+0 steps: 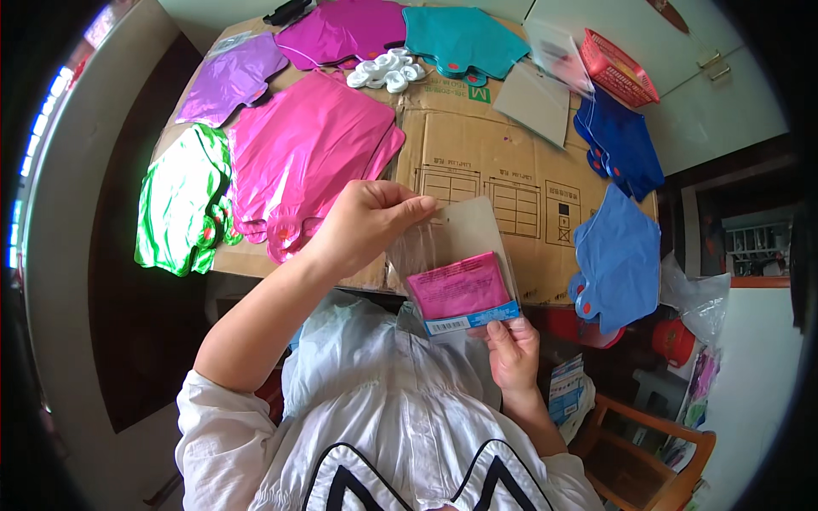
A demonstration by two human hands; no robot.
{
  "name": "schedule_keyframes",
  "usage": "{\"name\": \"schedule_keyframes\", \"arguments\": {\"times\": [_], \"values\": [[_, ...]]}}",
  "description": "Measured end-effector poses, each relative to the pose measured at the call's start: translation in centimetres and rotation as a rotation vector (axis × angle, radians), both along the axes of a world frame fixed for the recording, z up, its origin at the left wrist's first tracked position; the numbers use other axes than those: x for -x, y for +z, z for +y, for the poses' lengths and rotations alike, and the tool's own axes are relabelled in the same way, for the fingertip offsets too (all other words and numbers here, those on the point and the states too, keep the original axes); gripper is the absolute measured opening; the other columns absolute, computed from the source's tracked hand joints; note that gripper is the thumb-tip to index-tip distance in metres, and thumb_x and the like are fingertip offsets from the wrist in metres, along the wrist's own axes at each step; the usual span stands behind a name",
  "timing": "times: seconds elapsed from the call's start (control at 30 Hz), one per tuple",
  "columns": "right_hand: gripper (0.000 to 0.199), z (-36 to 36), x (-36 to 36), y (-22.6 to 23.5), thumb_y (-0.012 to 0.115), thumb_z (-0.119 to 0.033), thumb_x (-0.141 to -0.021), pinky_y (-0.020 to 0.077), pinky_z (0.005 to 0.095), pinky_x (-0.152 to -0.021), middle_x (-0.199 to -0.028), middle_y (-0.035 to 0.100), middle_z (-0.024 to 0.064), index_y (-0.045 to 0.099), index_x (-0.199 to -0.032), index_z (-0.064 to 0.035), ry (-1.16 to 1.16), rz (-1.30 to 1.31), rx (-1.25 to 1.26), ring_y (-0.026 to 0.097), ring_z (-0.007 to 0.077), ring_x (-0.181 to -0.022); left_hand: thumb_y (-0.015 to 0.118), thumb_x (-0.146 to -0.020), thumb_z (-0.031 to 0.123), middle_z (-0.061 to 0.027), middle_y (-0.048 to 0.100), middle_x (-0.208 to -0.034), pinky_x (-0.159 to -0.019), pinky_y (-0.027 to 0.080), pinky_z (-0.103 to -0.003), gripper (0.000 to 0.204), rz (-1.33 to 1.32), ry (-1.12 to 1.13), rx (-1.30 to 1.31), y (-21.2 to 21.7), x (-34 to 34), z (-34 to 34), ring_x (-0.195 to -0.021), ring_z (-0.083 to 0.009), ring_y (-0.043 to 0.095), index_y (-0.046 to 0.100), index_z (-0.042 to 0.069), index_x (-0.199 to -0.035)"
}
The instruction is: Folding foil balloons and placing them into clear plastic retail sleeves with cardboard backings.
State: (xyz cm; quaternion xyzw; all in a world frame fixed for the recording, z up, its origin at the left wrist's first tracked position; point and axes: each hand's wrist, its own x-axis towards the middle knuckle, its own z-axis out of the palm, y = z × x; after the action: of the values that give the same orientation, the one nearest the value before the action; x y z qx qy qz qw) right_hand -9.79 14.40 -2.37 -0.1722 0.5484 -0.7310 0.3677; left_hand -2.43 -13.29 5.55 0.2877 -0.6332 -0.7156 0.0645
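Observation:
Between my hands is a clear plastic bag (pixel 412 249) with a pale backing card (pixel 464 223) and a folded pink packet (pixel 460 288). A blue strip with a barcode runs along its lower edge. My left hand (pixel 379 217) pinches the top left of the bag between thumb and fingers. Below, my right hand (pixel 514 349) grips the bottom edge near the blue strip, thumb on the front. Flat shiny pink foil balloons (pixel 311 153) lie just beyond my left hand. Nearest my right hand on the table is a light blue foil piece (pixel 618 255).
The table is topped with flattened cardboard (pixel 460 140). Around its edges lie green (pixel 183 200), purple (pixel 230 81), magenta (pixel 341 32), teal (pixel 464 38) and dark blue foil pieces (pixel 626 149). White rolls (pixel 388 70), pale cards (pixel 535 102) and a red basket (pixel 618 66) sit farther back. A wooden chair (pixel 648 451) stands right.

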Motion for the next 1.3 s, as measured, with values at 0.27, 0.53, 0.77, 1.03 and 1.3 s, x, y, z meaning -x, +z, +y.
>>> {"name": "schedule_keyframes", "arguments": {"times": [0.27,0.53,0.77,1.03,1.3], "values": [[0.017,-0.3,-0.2,-0.5,0.062,-0.009,-0.094,0.0572,0.0324,-0.076,-0.096,0.070,0.0088,0.067,-0.107,0.0013,-0.048,-0.003,0.008,0.068,0.0166,-0.082,0.066,-0.094,0.020,-0.0071,0.069,-0.093,-0.074,0.053,-0.025,0.025,0.125,0.122,-0.197,-1.4,-0.5,0.6,-0.081,-0.0113,0.066,0.067,-0.003,-0.103],[0.010,-0.5,-0.2,-0.4,0.064,-0.006,-0.092,0.0588,0.0315,-0.071,-0.092,0.070,0.0097,0.067,-0.097,0.0014,-0.129,-0.126,0.049,0.069,0.0170,-0.077,0.057,-0.099,0.021,-0.0099,0.069,-0.101,-0.082,0.055,-0.031,0.030,0.080,0.059,-0.486,-0.3,-1.1,0.7,-0.091,-0.0155,0.068,0.063,-0.004,-0.114],[0.007,-0.8,-0.6,0.1,0.065,-0.009,-0.092,0.0573,0.0291,-0.066,-0.086,0.070,0.0092,0.064,-0.091,-0.0021,-0.190,-0.144,0.036,0.067,0.0158,-0.070,0.054,-0.100,0.018,-0.0135,0.064,-0.117,-0.093,0.052,-0.034,0.038,0.256,0.012,-0.548,-2.2,-1.3,1.0,-0.104,-0.0199,0.065,0.052,-0.005,-0.129],[0.009,-2.5,-1.4,1.3,0.066,-0.013,-0.092,0.0560,0.0300,-0.063,-0.081,0.068,0.0079,0.062,-0.090,-0.0057,-0.282,-0.301,0.002,0.066,0.0167,-0.066,0.061,-0.095,0.011,-0.0165,0.051,-0.137,-0.097,0.048,-0.036,0.051,0.336,0.269,-0.032,-2.6,-0.7,2.5,-0.117,-0.0223,0.058,0.041,0.001,-0.141],[0.014,-5.8,-0.7,4.4,0.063,-0.015,-0.095,0.0575,0.0302,-0.067,-0.086,0.068,0.0078,0.063,-0.100,-0.0017,-0.187,-0.389,0.061,0.068,0.0155,-0.072,0.078,-0.073,0.013,-0.0144,0.061,-0.111,-0.095,0.047,-0.046,0.033,0.496,-0.308,1.055,-0.2,-0.9,4.9,-0.110,-0.0349,0.058,0.064,0.002,-0.100]]}}
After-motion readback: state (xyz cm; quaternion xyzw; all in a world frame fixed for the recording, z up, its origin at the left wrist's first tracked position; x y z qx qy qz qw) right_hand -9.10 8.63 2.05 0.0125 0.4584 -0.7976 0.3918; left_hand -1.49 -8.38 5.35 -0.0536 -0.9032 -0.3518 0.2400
